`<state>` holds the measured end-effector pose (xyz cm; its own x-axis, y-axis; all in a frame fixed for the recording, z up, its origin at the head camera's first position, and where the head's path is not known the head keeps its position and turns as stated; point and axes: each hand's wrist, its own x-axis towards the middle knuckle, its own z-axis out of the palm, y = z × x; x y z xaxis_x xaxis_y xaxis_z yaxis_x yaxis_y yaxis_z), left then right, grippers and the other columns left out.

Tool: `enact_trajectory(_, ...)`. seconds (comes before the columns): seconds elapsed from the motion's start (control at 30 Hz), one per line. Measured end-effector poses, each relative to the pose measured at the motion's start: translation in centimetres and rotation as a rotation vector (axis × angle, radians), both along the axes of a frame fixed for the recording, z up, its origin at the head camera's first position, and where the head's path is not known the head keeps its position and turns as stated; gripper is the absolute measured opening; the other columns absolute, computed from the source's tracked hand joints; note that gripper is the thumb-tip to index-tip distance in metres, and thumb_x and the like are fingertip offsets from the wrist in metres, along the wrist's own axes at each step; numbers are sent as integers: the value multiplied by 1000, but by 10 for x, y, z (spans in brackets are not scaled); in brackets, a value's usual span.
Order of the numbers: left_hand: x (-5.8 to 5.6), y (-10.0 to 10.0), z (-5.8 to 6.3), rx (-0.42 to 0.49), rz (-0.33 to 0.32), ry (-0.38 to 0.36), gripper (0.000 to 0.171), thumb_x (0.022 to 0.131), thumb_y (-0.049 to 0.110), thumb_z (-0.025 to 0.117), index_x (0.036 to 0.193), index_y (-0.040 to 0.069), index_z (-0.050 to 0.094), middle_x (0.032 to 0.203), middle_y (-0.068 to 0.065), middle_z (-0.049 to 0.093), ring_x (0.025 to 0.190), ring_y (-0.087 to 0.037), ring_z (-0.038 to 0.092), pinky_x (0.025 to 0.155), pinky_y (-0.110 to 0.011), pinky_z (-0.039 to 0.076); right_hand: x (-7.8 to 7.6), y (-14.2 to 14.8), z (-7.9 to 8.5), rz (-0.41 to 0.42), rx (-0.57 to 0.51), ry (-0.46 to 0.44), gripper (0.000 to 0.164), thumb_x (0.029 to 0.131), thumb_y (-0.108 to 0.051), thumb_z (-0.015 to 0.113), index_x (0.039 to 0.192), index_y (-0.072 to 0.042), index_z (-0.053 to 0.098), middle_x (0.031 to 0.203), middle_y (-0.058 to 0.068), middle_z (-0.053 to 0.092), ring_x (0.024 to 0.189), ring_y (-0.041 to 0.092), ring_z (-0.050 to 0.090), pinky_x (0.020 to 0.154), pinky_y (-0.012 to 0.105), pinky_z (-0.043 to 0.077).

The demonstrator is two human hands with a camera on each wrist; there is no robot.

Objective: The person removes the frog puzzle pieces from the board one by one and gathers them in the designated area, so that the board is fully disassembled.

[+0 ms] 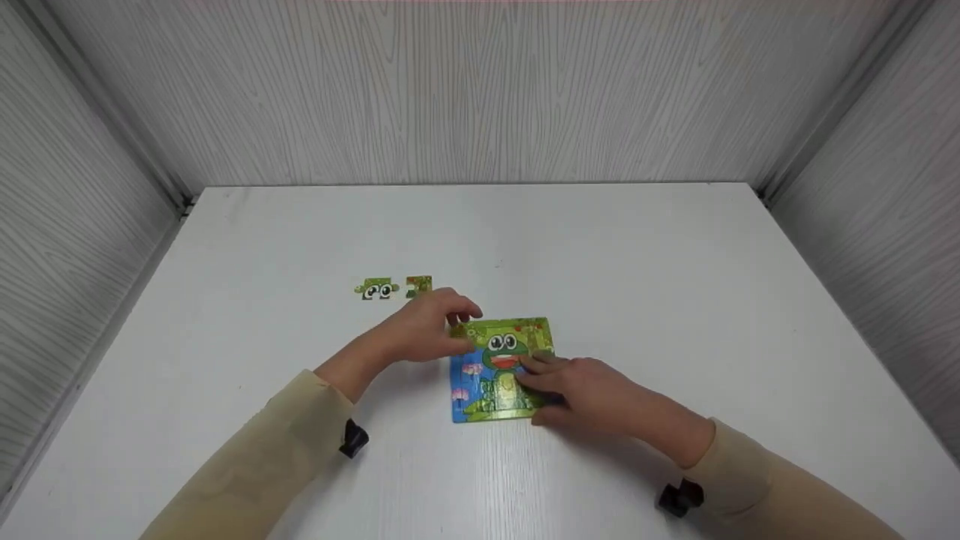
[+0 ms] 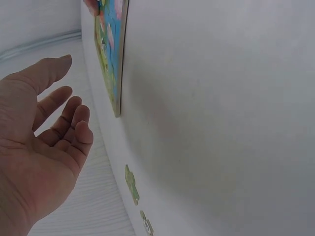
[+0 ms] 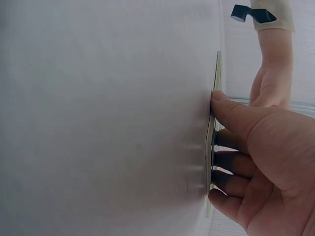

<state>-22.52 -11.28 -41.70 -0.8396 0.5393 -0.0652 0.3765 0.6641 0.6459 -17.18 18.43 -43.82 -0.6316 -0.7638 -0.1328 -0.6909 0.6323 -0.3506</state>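
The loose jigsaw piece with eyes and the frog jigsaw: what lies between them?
The head view shows another loose jigsaw piece and the left hand there.

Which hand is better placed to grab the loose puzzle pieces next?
Probably the left hand: it holds nothing and is nearer the loose pieces, while the right hand touches the framed puzzle.

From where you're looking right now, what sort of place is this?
Probably an indoor tabletop recording booth: a plain white table, pale wood-grain panels at its back and sides, and black wrist-worn devices suggest a filming setup.
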Motion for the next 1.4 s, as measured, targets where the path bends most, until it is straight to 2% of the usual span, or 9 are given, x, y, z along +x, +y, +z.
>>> enact_trajectory(0.27, -4, 4, -13, -33, -8, -24, 55, 88, 25, 87, 137, 7, 69, 120, -6, 64, 109, -24, 59, 99, -41, 52, -1, 0, 0, 1, -2, -3, 63, 98, -35, 78, 152, -10, 59, 162, 10, 47, 144, 34, 51, 107, 51, 51)
enact_trajectory(0.47, -6, 3, -18, -39, -7, -27, 59, 86, 26, 90, 137, 6, 69, 120, -5, 62, 109, -23, 59, 101, -41, 51, 0, 0, 3, 0, 7, 0, 63, 99, -37, 77, 152, -10, 58, 162, 12, 47, 144, 35, 51, 107, 52, 50)
enact_trajectory(0.67, -7, 4, -18, -55, -10, -37, 55, 87, 24, 90, 135, 7, 70, 121, -5, 61, 109, -22, 58, 102, -40, 51, 0, 0, 4, -11, 14, -18, 63, 99, -37, 77, 153, -10, 58, 162, 10, 46, 146, 34, 49, 108, 52, 50)
enact_trajectory(0.9, -7, 3, -18, -70, -3, -59, 52, 88, 25, 90, 133, 7, 71, 120, -3, 61, 108, -21, 57, 102, -39, 50, 0, 1, 2, 9, 10, 17, 62, 100, -36, 76, 152, -9, 58, 162, 11, 46, 144, 36, 50, 106, 53, 50)
enact_trajectory(1.4, -6, 2, -16, -74, 5, -95, 52, 88, 26, 90, 132, 8, 71, 119, -2, 60, 108, -21, 57, 103, -39, 49, 2, -1, 2, 3, 6, 7, 64, 99, -38, 77, 152, -9, 58, 163, 9, 46, 145, 35, 50, 107, 51, 50)
